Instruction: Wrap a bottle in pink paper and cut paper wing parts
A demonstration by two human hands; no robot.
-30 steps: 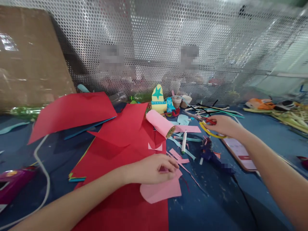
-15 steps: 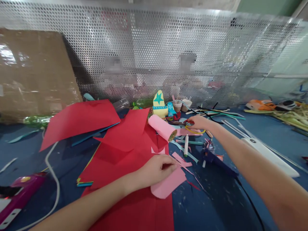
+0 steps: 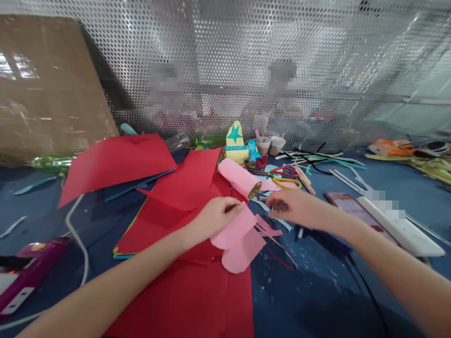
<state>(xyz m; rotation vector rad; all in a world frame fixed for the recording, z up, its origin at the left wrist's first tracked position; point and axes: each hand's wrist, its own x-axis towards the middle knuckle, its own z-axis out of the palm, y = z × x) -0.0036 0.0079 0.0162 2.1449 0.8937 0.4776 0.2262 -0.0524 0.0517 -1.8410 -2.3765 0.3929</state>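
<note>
My left hand (image 3: 215, 217) pinches a pink paper piece (image 3: 235, 226) with a rounded end, lifted above the red sheets. Under it lies a second pink paper piece (image 3: 244, 256), partly overlapped. My right hand (image 3: 294, 206) hovers over paper scraps with loosely bent fingers and nothing visible in them. Just beyond it rest the scissors (image 3: 287, 182) with a yellow and a red handle. A pink paper-covered tube (image 3: 237, 176) lies on its side between the hands and the back. Thin pink strips (image 3: 269, 230) are scattered right of the pieces.
Stacked red paper (image 3: 176, 225) covers the middle left. A yellow paper-covered model with a star (image 3: 235, 134) stands behind. To the right are a phone (image 3: 355, 209) and a white slab-like device (image 3: 401, 230). A purple device (image 3: 31, 274) with a white cord lies left; cardboard (image 3: 52, 84) leans behind.
My right hand has let go of the scissors and come back toward the pink paper. My left hand has raised one pink piece, uncovering another beneath. A phone now shows beside the white device.
</note>
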